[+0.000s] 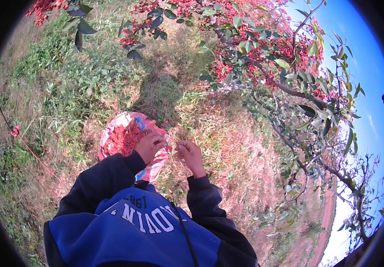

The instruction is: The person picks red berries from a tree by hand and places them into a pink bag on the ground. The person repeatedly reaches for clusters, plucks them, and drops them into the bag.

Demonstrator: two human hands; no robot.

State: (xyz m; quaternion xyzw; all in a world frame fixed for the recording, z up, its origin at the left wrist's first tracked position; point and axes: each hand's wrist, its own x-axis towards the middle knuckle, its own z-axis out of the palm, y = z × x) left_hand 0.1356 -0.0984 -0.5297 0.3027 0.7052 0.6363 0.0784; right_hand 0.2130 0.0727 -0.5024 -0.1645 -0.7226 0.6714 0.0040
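My left hand (151,146) is over the right side of an open pink-and-white bag (103,147) with blue patches, its thumb and fingers drawn together. Loose red berry clusters (125,139), which look like Sichuan pepper, fill much of the bag. Just right of the bag, my right hand (191,157) is raised with its fingers bent and fingertips turned towards the left hand. A narrow gap separates the two hands. Whether either pinches a small stem or berry is too small to tell. The bag is in front of my waist, and my left forearm hides its lower edge.
Branches with dense red berries (223,70) and green leaves arch across the top and right. A lower, partly bare branch (290,147) hangs at the right. On the left runs a red cord (35,157) with a knot. Dry grass and weeds (88,76) cover the ground.
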